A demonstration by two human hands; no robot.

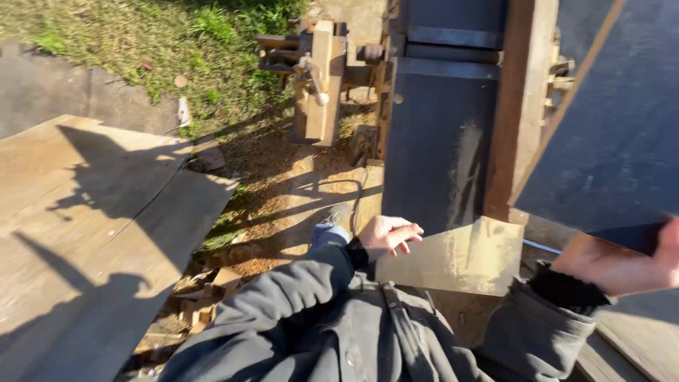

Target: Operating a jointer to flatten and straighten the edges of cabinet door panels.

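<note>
I look down at my own dark jacket and both arms. My left hand (387, 234) hovers with fingers spread, holding nothing, just left of a pale wooden piece (453, 258) that lies in front of me. My right hand (622, 263) is at the right edge, gripping the lower edge of a large dark board (615, 141) that slopes up to the right. A dark upright machine body (438, 141) with a rusty brown post (520, 99) stands behind the wooden piece.
Wide weathered planks (92, 226) lie at the left. A wooden clamp-like fixture (320, 78) sits at the top centre. Sawdust-covered ground (283, 184), small wood offcuts (205, 297) and grass (177, 42) lie beyond. A cable curls on the ground.
</note>
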